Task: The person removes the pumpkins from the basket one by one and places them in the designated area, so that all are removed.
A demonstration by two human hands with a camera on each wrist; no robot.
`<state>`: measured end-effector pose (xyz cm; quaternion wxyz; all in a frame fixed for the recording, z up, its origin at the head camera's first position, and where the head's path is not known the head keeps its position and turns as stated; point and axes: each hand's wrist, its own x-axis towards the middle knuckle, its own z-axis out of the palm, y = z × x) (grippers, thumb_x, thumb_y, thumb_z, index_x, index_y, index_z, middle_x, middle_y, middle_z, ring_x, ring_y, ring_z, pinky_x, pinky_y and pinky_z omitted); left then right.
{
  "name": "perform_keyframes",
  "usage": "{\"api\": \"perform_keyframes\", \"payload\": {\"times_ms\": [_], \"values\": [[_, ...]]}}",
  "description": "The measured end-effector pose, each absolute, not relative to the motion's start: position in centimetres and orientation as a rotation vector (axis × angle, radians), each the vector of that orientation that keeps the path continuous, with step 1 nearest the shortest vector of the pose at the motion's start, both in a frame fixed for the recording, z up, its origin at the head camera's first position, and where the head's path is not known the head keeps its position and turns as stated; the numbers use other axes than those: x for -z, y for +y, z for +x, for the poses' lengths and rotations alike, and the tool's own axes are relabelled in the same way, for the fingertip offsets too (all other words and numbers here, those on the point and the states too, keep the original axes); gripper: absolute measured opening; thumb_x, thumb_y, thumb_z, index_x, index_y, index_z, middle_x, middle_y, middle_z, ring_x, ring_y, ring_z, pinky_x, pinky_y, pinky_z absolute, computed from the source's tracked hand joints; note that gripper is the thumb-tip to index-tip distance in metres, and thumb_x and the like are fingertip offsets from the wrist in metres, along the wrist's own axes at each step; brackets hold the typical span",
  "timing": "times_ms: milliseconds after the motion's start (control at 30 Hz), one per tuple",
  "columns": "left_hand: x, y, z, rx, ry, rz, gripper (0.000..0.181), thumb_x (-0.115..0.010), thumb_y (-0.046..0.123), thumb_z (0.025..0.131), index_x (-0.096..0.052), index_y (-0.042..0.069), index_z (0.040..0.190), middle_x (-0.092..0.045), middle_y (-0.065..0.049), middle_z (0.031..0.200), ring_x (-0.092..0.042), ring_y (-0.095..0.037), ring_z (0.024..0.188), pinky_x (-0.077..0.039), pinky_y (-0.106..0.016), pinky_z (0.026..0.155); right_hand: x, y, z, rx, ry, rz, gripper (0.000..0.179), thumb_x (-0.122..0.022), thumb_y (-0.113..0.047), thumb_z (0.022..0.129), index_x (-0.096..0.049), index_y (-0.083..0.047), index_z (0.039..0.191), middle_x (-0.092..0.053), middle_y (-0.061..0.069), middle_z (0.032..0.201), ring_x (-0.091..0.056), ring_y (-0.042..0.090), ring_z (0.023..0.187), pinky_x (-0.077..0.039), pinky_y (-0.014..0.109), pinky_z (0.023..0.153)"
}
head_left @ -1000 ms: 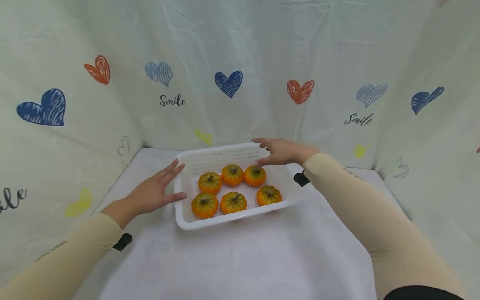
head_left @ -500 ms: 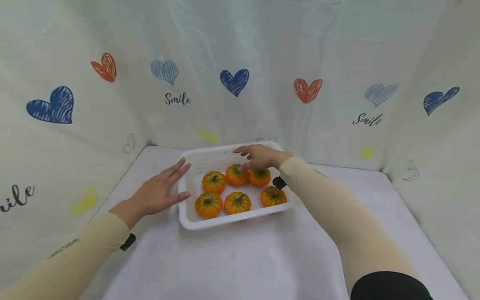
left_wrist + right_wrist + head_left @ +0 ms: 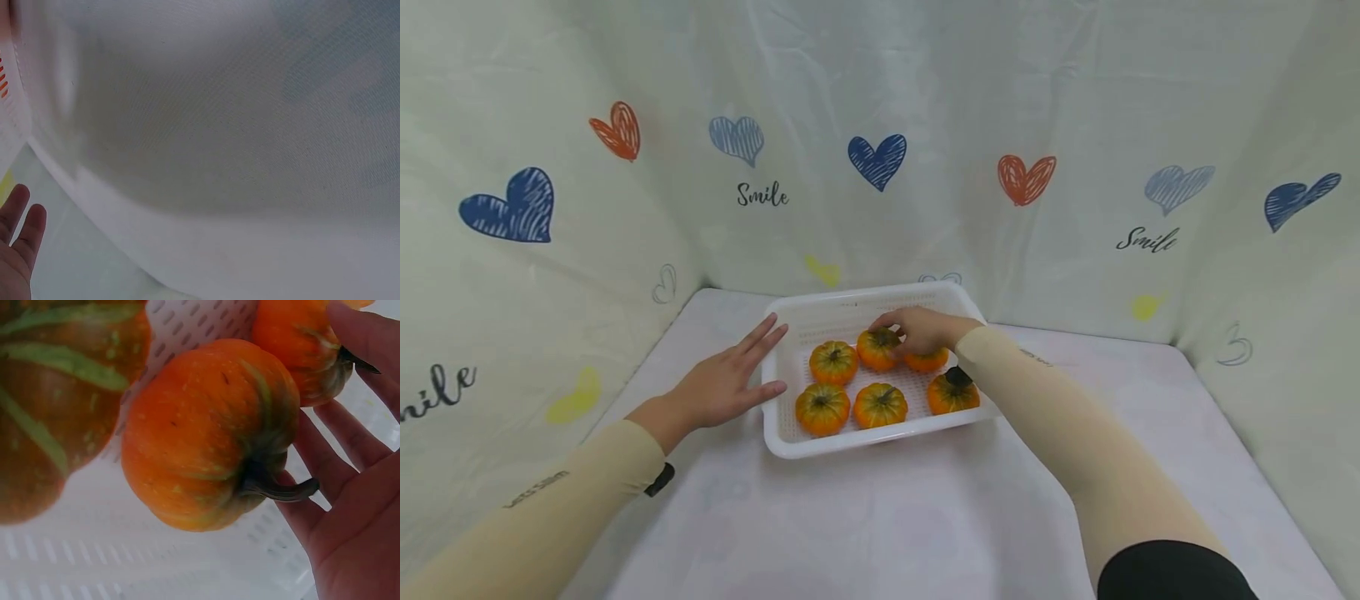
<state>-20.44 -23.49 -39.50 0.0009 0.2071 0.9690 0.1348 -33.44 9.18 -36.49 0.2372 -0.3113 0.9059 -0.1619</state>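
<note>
Several small orange-and-green pumpkins sit in a white perforated plastic basket in the head view. My right hand reaches in over the far side, its thumb and fingers curled about the middle pumpkin of the back row. In the right wrist view, thumb and fingers lie on either side of that pumpkin, and another pumpkin is close by the palm. My left hand is spread at the basket's left rim, fingers straight. Only two of its fingertips and part of the palm show in the left wrist view.
The basket stands toward the back of a table with a white cloth. Behind and at both sides hangs a pale curtain printed with hearts and "Smile". The right forearm crosses over the basket's right end.
My right hand has moved left from the basket's far right rim and down onto the middle back pumpkin, its fingers closing about it. The left hand has stayed at the left rim.
</note>
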Motion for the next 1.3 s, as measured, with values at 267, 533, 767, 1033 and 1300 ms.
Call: {"api": "perform_keyframes", "payload": {"times_ms": [267, 533, 767, 1033, 1300], "values": [[39.8, -23.4, -20.6, -0.430, 3.045, 0.631, 0.086, -0.055, 0.054, 0.097, -0.005, 0.025, 0.162, 0.007, -0.001, 0.167, -0.039, -0.042, 0.138, -0.040, -0.062, 0.101, 37.5, 9.3, -33.8, 0.482, 2.498, -0.865, 0.053, -0.071, -0.014, 0.094, -0.055, -0.029, 0.142, -0.053, -0.001, 0.143, -0.052, 0.025, 0.127, -0.041, 0.043, 0.108], [40.1, -23.3, -20.6, -0.428, 3.052, 0.627, 0.087, -0.055, 0.053, 0.097, -0.007, 0.023, 0.162, 0.008, -0.001, 0.167, -0.042, -0.043, 0.136, -0.042, -0.062, 0.100, 37.9, 9.3, -33.8, 0.425, 2.502, -0.847, 0.059, -0.071, -0.021, 0.095, -0.049, -0.035, 0.148, -0.049, 0.001, 0.147, -0.053, 0.023, 0.124, -0.041, 0.043, 0.107], [40.1, -23.3, -20.7, -0.432, 3.054, 0.648, 0.086, -0.056, 0.051, 0.097, -0.006, 0.023, 0.162, 0.007, -0.002, 0.167, -0.043, -0.044, 0.135, -0.042, -0.061, 0.099, 38.1, 9.3, -33.8, 0.440, 2.489, -0.824, 0.062, -0.072, -0.028, 0.094, -0.046, -0.038, 0.149, -0.046, 0.001, 0.150, -0.048, 0.022, 0.128, -0.035, 0.047, 0.111], [39.9, -23.4, -20.7, -0.406, 3.058, 0.650, 0.086, -0.055, 0.053, 0.097, -0.006, 0.023, 0.162, 0.007, -0.002, 0.167, -0.044, -0.043, 0.135, -0.042, -0.061, 0.100, 38.3, 9.2, -33.7, 0.498, 2.485, -0.796, 0.062, -0.073, -0.027, 0.093, -0.047, -0.038, 0.148, -0.043, -0.001, 0.152, -0.042, 0.021, 0.134, -0.029, 0.047, 0.115], [39.5, -23.3, -20.4, -0.415, 3.042, 0.638, 0.086, -0.050, 0.059, 0.097, -0.006, 0.023, 0.162, 0.008, -0.001, 0.167, -0.042, -0.043, 0.135, -0.041, -0.062, 0.101, 38.2, 9.1, -33.4, 0.516, 2.485, -0.780, 0.063, -0.075, -0.024, 0.092, -0.048, -0.039, 0.147, -0.043, -0.001, 0.152, -0.041, 0.022, 0.134, -0.028, 0.048, 0.115]]}}
